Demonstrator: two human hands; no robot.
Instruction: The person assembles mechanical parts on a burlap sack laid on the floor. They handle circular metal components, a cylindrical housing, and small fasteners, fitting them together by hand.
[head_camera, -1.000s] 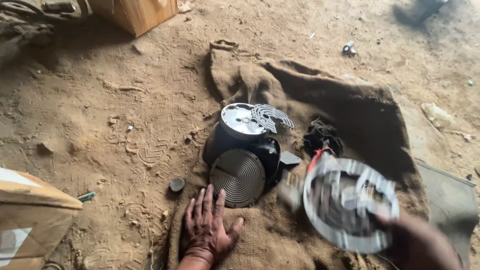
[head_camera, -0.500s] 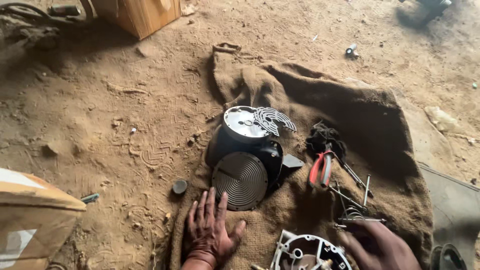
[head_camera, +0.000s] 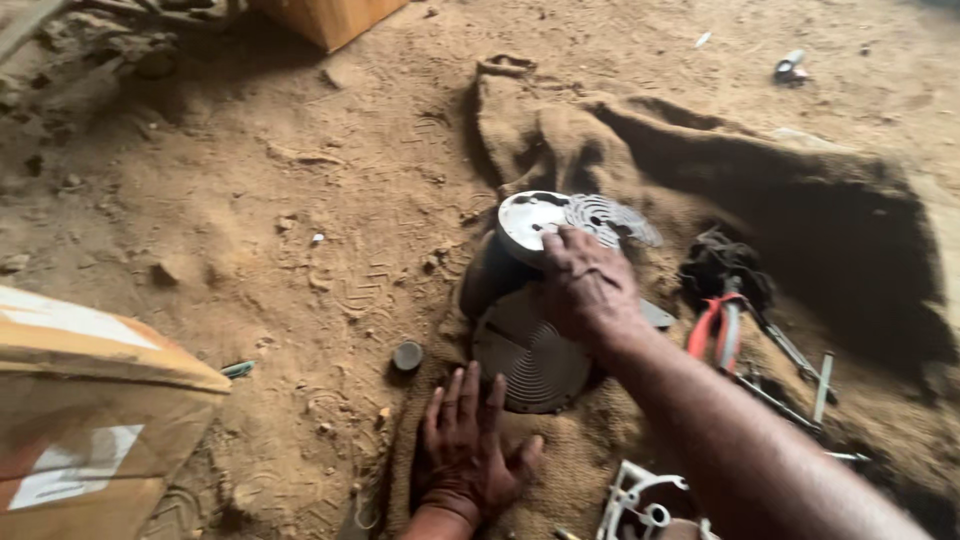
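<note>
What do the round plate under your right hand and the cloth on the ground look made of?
Round silvery slotted plate under the right hand: likely bare cast metal, dull grey sheen, dusty. Brown cloth: coarse woven jute-like sacking, rough weave, frayed edges.

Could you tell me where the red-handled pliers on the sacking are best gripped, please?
Probably by the two red handles of the pliers, coming from above on the near side. They lie flat on the sacking with handles toward the person, while the metal nose points away into a dark tangle of parts.
</note>
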